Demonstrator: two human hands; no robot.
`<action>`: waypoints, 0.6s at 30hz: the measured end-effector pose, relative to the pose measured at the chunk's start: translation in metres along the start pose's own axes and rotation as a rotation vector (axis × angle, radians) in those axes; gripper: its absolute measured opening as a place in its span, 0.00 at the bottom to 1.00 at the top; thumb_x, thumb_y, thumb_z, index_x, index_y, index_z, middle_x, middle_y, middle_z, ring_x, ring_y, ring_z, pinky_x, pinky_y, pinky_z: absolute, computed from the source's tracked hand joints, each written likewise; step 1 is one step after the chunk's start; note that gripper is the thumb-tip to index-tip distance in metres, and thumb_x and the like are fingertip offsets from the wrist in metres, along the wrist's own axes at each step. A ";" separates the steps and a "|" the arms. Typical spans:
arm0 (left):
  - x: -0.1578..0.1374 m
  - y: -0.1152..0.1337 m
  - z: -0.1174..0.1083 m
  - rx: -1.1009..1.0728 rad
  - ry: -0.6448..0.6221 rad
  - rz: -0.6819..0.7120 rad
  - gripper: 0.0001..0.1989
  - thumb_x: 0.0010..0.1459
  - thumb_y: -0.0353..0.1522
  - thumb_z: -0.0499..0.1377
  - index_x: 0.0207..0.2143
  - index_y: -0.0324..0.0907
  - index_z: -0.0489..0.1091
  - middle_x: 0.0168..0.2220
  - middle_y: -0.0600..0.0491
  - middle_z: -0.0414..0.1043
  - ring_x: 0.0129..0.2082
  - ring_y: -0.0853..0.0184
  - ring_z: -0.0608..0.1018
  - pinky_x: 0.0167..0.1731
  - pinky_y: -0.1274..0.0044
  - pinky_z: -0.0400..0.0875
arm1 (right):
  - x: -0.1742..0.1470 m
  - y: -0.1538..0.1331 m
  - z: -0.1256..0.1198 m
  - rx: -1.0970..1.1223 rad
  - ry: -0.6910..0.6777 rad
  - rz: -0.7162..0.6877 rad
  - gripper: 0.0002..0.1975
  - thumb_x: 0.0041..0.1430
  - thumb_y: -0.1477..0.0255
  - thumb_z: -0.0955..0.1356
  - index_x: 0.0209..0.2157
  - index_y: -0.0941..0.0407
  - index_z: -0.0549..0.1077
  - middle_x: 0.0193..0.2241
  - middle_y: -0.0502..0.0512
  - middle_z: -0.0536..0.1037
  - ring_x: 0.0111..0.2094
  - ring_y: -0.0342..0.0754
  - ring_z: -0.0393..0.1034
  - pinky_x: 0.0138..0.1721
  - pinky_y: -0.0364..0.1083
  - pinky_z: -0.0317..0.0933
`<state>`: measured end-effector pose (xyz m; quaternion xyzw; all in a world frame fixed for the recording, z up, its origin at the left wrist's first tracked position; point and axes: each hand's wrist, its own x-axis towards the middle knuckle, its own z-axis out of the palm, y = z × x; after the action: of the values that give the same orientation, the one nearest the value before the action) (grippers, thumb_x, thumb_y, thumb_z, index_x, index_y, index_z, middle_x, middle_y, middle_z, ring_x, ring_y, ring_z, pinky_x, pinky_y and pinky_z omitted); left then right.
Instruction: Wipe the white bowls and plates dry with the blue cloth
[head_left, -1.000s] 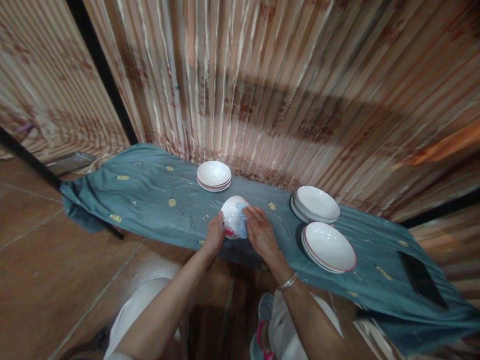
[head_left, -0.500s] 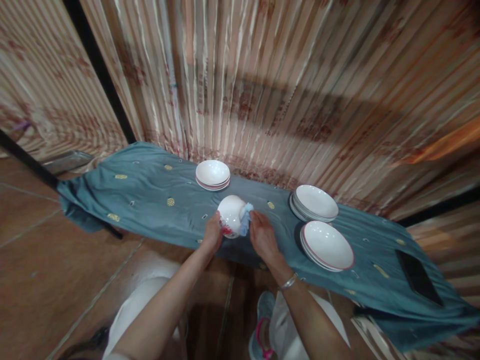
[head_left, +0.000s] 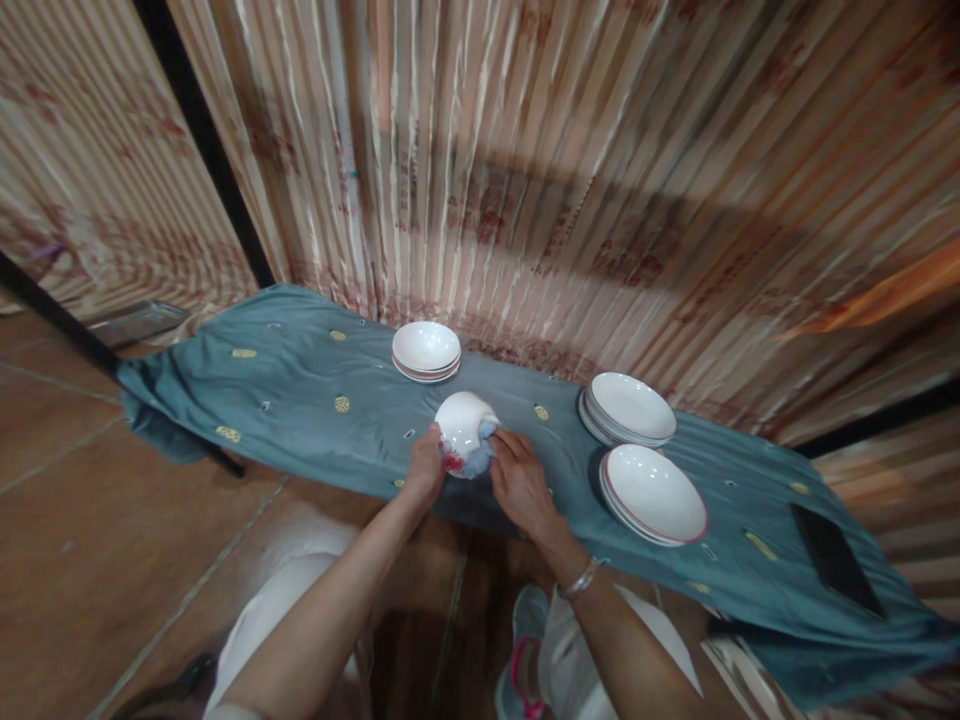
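A white bowl (head_left: 459, 414) with a red floral pattern is tilted so its outer side faces me, above the front part of the table. My left hand (head_left: 427, 466) grips its left edge. In my right hand (head_left: 523, 482) is a light blue cloth (head_left: 478, 458), pressed against the bowl's outside at the right and lower side. Part of the cloth is hidden by my right fingers. Just beyond the held bowl stands a small stack of white bowls (head_left: 426, 346).
On the right are two stacks of white dishes, a rear stack (head_left: 634, 405) and a red-rimmed front stack (head_left: 656, 492). A dark phone-like slab (head_left: 836, 558) lies at the right end of the teal-covered table (head_left: 300, 385). Behind hangs a striped curtain (head_left: 480, 210).
My right hand has moved slightly down and left, and the cloth now spreads along the bowl's lower side. My left hand keeps its hold on the bowl.
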<state>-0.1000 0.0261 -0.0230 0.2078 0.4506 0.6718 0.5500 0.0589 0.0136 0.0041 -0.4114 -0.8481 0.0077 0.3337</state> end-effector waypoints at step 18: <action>-0.021 0.014 0.016 0.191 -0.089 0.109 0.11 0.54 0.36 0.61 0.21 0.43 0.70 0.19 0.54 0.68 0.22 0.65 0.69 0.29 0.74 0.66 | 0.017 -0.016 -0.003 -0.044 0.014 -0.160 0.24 0.65 0.80 0.58 0.61 0.59 0.66 0.60 0.64 0.69 0.62 0.53 0.61 0.64 0.56 0.58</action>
<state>-0.0890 0.0129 0.0012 0.3130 0.4758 0.6450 0.5096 0.0422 0.0141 0.0208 -0.3496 -0.8759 -0.0403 0.3302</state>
